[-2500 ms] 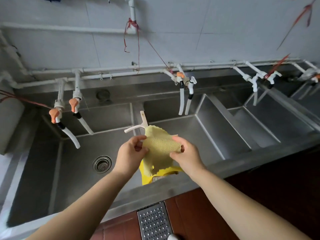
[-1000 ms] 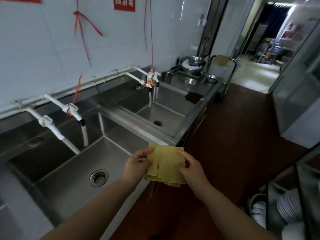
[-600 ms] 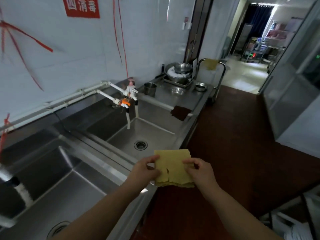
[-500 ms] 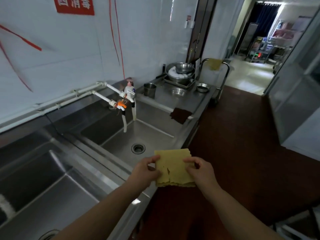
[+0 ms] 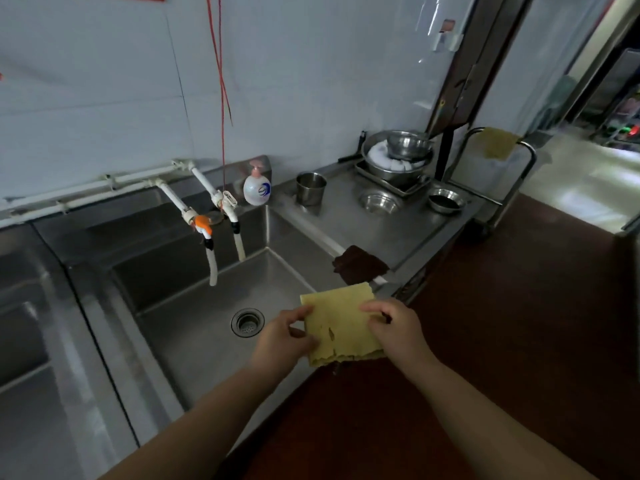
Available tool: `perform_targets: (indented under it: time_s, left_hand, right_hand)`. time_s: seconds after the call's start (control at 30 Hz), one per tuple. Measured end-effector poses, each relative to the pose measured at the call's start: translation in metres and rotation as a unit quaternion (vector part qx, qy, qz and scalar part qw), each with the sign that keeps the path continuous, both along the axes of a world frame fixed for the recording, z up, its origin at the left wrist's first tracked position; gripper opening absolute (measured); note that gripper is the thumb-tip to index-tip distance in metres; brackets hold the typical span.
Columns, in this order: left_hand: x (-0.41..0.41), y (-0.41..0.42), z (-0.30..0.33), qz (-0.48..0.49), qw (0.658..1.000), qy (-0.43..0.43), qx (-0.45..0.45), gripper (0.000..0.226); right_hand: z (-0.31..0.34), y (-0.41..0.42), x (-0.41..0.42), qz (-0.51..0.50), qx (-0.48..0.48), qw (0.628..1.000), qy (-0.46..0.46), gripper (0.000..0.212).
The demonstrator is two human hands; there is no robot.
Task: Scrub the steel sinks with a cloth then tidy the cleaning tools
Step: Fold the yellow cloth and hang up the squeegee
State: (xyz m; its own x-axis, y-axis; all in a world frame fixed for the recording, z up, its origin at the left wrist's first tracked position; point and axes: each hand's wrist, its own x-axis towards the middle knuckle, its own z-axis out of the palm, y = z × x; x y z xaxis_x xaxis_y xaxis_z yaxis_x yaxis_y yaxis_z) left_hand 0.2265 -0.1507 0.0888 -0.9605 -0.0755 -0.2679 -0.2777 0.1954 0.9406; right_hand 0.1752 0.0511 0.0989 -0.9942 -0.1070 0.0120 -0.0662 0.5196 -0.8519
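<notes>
At the far left lie the neighbouring basins of the steel sink row (image 5: 41,341), dim and out of reach. Next comes the end sink (image 5: 194,327), its drain (image 5: 247,322) sitting near the basin middle under the two white taps (image 5: 211,233).

Just at 3 o'clock from that drain is the left hand (image 5: 284,336), its thumb and fingers pinched closed on the left edge of the yellow cloth (image 5: 341,323). The cloth is folded into a rough square and held flat between both hands, above the sink's front rim; its long edges run from 6 toward 12 o'clock, tilted a little toward 1. The right hand (image 5: 398,329) pinches the opposite edge in the same closed grip, fingers curled over the top face. So the cloth lies at 3 o'clock from the left grip and at 9 o'clock from the right, with both hands equally on it.

At 12 o'clock from the cloth, close by, a dark brown rag (image 5: 360,265) drapes over the sink's right rim. That looks like the likely resting place, and the right hand is the nearer one to it. Farther on at 1 o'clock, another yellowish cloth (image 5: 497,143) hangs on a cart handle (image 5: 526,157), well apart.
</notes>
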Motion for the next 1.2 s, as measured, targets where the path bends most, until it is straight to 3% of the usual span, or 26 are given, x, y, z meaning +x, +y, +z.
perform_targets:
  time_s: [0.33,0.87,1.2]
  left_hand:
    - [-0.129,0.003,-0.037,0.07,0.997,-0.001,-0.013,0.06]
    - [-0.352,-0.016,-0.085,0.181,0.983,-0.031,-0.027,0.066]
    - [-0.493,-0.059,-0.145,0.321,0.939,-0.086,-0.09,0.065]
  right_hand:
    - [-0.034,-0.002,-0.157,0.144,0.082,0.986,-0.028,0.054]
    - [-0.079,-0.054,-0.421,0.248,0.16,0.955,-0.024,0.057]
    - [-0.138,-0.133,-0.589,0.391,0.194,0.9,0.018,0.054]
